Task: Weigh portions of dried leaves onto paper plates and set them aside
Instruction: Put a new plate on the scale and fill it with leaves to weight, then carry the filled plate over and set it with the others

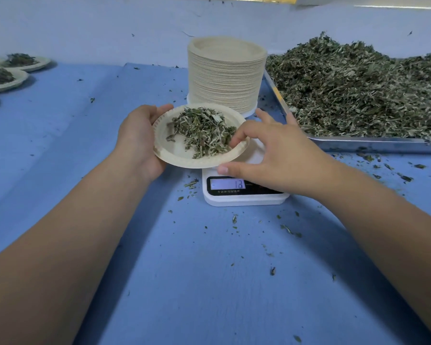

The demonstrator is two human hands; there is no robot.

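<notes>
A paper plate (pixel 174 150) carrying a small heap of dried leaves (pixel 203 131) is held at its left rim by my left hand (pixel 138 143), tilted a little above the left side of the white digital scale (pixel 244 197). My right hand (pixel 271 155) hovers over the scale with spread fingers, its fingertips touching the plate's right rim and the leaves. The scale display reads 13. A tall stack of empty paper plates (pixel 225 73) stands just behind.
A metal tray (pixel 373 144) heaped with dried leaves (pixel 363 88) fills the right side. Filled plates (pixel 18 80) sit at the far left on the blue table. Loose leaf bits lie scattered around the scale. A pale wall runs behind.
</notes>
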